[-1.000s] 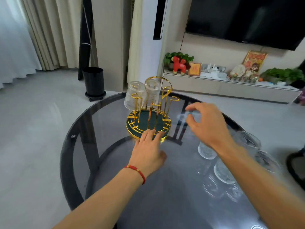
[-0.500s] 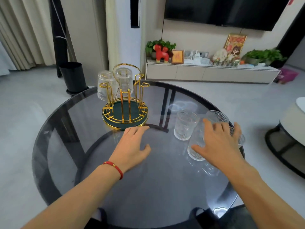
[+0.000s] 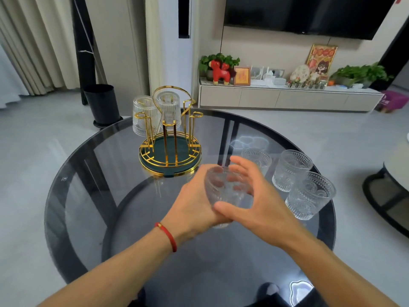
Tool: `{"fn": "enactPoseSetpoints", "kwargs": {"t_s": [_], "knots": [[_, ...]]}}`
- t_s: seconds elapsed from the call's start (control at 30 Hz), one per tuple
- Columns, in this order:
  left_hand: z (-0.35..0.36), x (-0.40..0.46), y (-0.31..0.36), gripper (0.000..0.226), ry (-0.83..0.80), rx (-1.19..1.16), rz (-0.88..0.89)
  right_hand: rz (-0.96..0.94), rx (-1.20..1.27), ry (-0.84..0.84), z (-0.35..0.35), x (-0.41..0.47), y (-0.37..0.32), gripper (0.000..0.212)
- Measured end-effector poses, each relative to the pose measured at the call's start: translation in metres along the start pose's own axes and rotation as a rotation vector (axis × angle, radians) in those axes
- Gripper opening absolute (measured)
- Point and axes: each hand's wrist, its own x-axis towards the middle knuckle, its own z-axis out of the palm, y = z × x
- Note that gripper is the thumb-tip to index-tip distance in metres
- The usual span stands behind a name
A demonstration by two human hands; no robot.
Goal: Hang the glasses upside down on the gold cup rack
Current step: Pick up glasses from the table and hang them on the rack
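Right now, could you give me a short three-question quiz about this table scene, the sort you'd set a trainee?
1. True or false: two glasses already hang upside down on the gold cup rack.
2. How many glasses stand upright on the glass table, apart from the held glass?
A. one
B. three
C. five
3. Fill in: the red cord bracelet is on the ____ wrist.

Key
1. True; the second hangs beside the first.
2. B: three upright glasses sit to the right of the hands.
3. Left. The left hand and right hand both wrap the held glass.
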Motion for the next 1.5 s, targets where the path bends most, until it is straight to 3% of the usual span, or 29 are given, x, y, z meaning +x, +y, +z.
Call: {"fn": "enactPoseSetpoints", "kwargs": {"t_s": [0.07, 0.2, 0.27, 0.4, 0.5, 0.63, 0.7, 0.77, 0.97, 1.13, 1.3, 1.5], "knots": [[-0.014, 0.005, 0.000, 0.086, 0.087, -0.177, -0.092, 0.139, 0.149, -0.060, 0.002, 0.004, 0.000, 0.093], [-0.027, 0.012, -0.001, 0.080, 0.185, -0.638, -0.235, 0.366, 0.476, -0.167, 0.022, 0.013, 0.000, 0.045], [-0.027, 0.014, -0.002, 0.081, 0.172, -0.766, -0.269, 0.393, 0.663, -0.136, 0.032, 0.021, 0.000, 0.041], [-0.029, 0.019, -0.010, 0.086, 0.104, -0.877, -0.265, 0.384, 0.760, -0.046, 0.034, 0.034, -0.004, 0.043], [-0.037, 0.024, -0.020, 0.092, 0.065, -0.623, -0.225, 0.295, 0.701, 0.067, 0.026, 0.042, -0.010, 0.053], [-0.051, 0.029, -0.052, 0.080, 0.056, 0.182, -0.094, 0.128, 0.376, 0.327, 0.001, 0.056, -0.026, 0.054], [-0.056, 0.033, -0.074, 0.069, 0.073, 0.579, 0.006, 0.092, 0.339, 0.413, -0.017, 0.071, -0.033, 0.058], [-0.057, 0.036, -0.091, 0.064, 0.082, 0.752, 0.065, 0.075, 0.298, 0.469, -0.035, 0.100, -0.038, 0.062], [-0.051, 0.039, -0.114, 0.078, 0.068, 0.972, 0.042, -0.008, -0.109, 0.389, -0.074, 0.214, -0.066, 0.077], [-0.050, 0.038, -0.114, 0.078, 0.086, 0.979, -0.017, 0.021, -0.097, 0.257, -0.072, 0.278, -0.077, 0.074], [-0.049, 0.037, -0.111, 0.076, 0.093, 0.978, -0.015, -0.046, -0.341, 0.044, -0.054, 0.308, -0.071, 0.079], [-0.047, 0.038, -0.115, 0.077, 0.100, 0.995, -0.018, -0.083, -0.460, -0.159, -0.041, 0.322, -0.063, 0.079]]}}
